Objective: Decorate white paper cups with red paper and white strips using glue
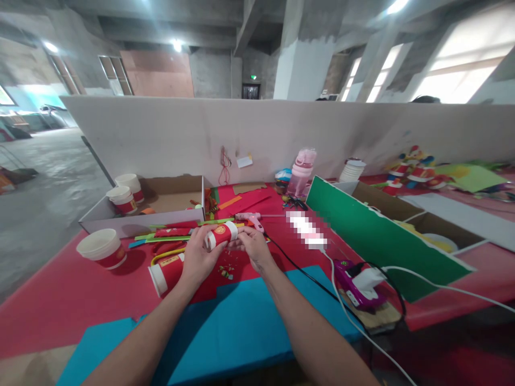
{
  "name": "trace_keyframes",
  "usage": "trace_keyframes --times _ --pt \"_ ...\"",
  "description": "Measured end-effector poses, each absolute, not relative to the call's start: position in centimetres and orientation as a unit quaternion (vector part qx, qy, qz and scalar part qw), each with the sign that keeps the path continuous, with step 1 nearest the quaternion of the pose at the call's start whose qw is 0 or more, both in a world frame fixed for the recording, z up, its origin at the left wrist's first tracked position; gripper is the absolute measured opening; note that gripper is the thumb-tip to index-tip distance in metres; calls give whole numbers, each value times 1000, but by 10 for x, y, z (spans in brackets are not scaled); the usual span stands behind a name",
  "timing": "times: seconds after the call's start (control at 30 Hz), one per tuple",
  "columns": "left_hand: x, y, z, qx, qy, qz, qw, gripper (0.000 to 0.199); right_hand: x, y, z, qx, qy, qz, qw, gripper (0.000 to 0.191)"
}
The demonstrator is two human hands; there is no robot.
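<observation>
The table (48, 300) carries a green-sided box (378, 236), right. Red surface separates it from the hands. Left-hand fingers (201, 252) grip the red-and-white cup (221, 235); right-hand fingers (250, 244) pinch close at its end.

Pink glue gun (252, 219) just beyond both hands (202, 257).

Left hand (200, 258), right hand (256, 250), forearms (306, 327) bare; seemingly slender

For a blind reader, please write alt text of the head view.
The left hand holds a red-and-white cup sideways over a red table, the right hand at its end. A pink glue gun lies beyond.
</observation>
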State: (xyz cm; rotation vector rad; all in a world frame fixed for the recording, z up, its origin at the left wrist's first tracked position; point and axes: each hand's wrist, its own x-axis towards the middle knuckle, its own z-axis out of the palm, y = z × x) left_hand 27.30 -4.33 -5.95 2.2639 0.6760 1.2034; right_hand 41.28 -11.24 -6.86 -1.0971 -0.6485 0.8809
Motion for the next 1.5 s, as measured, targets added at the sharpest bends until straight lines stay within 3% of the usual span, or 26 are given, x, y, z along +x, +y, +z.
trace_keyframes --times 0.3,0.53,0.83,1.0,1.17,1.5 --pt "274 -41 -63 805 268 438 297 40 417 -118 -65 -453 -299 431 721 14" --pt "273 -39 -61 759 301 435 379 43 417 -119 -64 -451 -286 441 721 31" --pt "274 -39 -63 762 299 433 377 45 414 -115 -65 -439 -248 424 752 21" --pt "274 -43 -58 740 306 443 403 44 413 -117 -61 -426 -269 433 748 25" --pt "274 -46 -53 729 317 441 416 41 414 -118 -65 -460 -332 359 742 27" --pt "271 -39 -56 742 320 430 402 41 423 -121 -74 -591 -480 179 623 17"
